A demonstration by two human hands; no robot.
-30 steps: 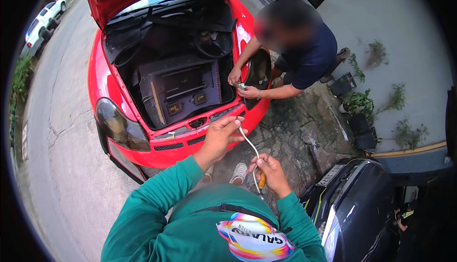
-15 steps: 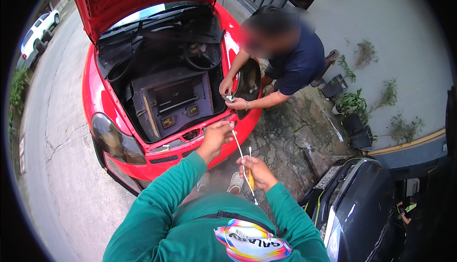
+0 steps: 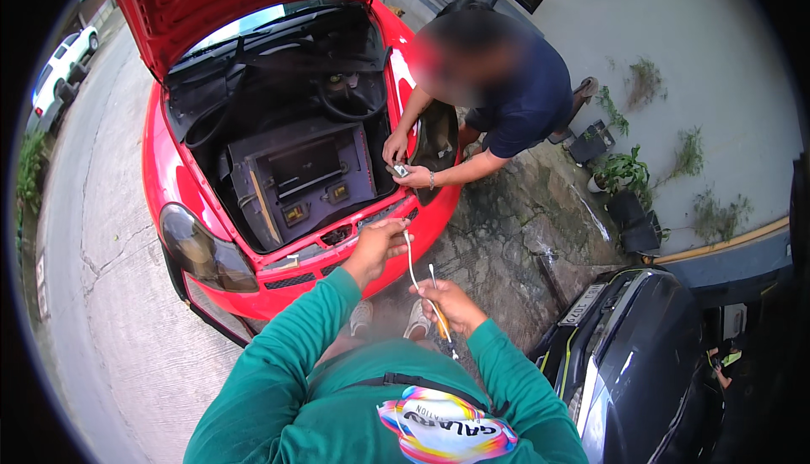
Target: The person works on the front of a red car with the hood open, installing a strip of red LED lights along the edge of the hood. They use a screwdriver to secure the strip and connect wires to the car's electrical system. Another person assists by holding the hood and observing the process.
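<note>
My left hand (image 3: 379, 247) is closed, pinching the upper end of a thin white cable (image 3: 411, 265) between thumb and fingers. The cable runs down to my right hand (image 3: 453, 306), whose fingers are wrapped round it and round a tool with an orange-yellow handle (image 3: 443, 326). A thin shaft (image 3: 432, 274) with a pale tip sticks up above the right hand, looking like a screwdriver's. Below the handle, the cable's lower end (image 3: 455, 352) hangs loose. Both hands are in front of the nose of a red car (image 3: 422, 236).
The car's front hood (image 3: 245, 8) stands raised over a dark compartment with a box-like panel (image 3: 308, 173). At the right fender, another person (image 3: 523, 97) holds a small metallic part (image 3: 402, 170). A dark vehicle (image 3: 641, 363) is close on my right; potted plants (image 3: 620, 170) line the wall.
Both my hands still hold the cable, which bends more now. The tool's handle has tilted, its shaft leaning further left. The other person's hands have turned the metallic part slightly.
</note>
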